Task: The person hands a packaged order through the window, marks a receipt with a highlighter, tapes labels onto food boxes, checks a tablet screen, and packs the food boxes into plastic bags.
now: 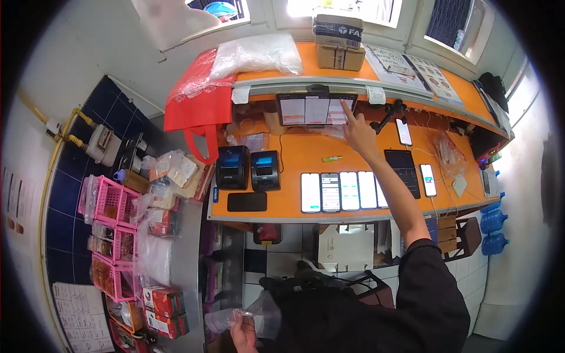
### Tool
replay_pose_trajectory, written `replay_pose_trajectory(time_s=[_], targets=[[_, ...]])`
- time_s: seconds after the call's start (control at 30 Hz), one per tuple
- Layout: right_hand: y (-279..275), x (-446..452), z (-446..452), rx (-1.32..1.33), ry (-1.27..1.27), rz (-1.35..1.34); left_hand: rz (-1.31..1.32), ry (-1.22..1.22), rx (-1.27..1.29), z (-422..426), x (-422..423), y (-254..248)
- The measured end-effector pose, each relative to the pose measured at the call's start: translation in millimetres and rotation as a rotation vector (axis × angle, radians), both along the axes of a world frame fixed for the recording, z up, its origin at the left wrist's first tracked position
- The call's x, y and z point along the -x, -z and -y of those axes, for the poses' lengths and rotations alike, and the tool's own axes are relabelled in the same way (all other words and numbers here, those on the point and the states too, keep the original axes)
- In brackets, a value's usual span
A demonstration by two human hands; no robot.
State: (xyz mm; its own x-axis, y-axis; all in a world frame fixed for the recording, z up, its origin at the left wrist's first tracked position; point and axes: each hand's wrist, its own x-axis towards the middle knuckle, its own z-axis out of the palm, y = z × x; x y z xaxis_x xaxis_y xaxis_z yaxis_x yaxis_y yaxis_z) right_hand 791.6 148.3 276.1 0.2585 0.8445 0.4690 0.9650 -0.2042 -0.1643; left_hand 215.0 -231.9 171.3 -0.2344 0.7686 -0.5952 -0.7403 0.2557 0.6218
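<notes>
My right hand (359, 134) reaches over the orange counter with its index finger stretched out to the screen of a tablet (316, 110). The tablet is propped upright under the shelf and shows several white columns. Whether the fingertip presses the glass or hovers just before it, I cannot tell. Low in the view, my left hand (243, 332) is closed on a clear plastic bag (266, 316), which spreads out to both sides of the fingers. A row of lit phones (349, 191) lies below my right forearm, which partly covers the row's right end.
Two black label printers (232, 167) and a dark phone (247, 202) are on the counter's left. A dark tablet (402, 170) lies on the right, among cables. Cardboard boxes (340, 57) stand on the shelf. Pink baskets (118, 200) and packets fill the left side.
</notes>
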Motion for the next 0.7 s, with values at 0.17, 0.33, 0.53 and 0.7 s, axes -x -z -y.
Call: replay_pose_trajectory(time_s=[0.17,0.33,0.53,0.7], targets=[[1,6,3,-0.002,-0.076,-0.116,0.006,0.037,0.064,-2,-14,0],[32,-2,0,0.018,-0.152,0.078,0.06,0.015,0.064,-6,-25,2],[2,-10,5,0.112,-0.003,-0.027,0.075,-0.01,0.057,1,-25,9],[-3,-3,7,0.074,0.016,-0.077,0.051,-0.008,0.099,3,-27,12]])
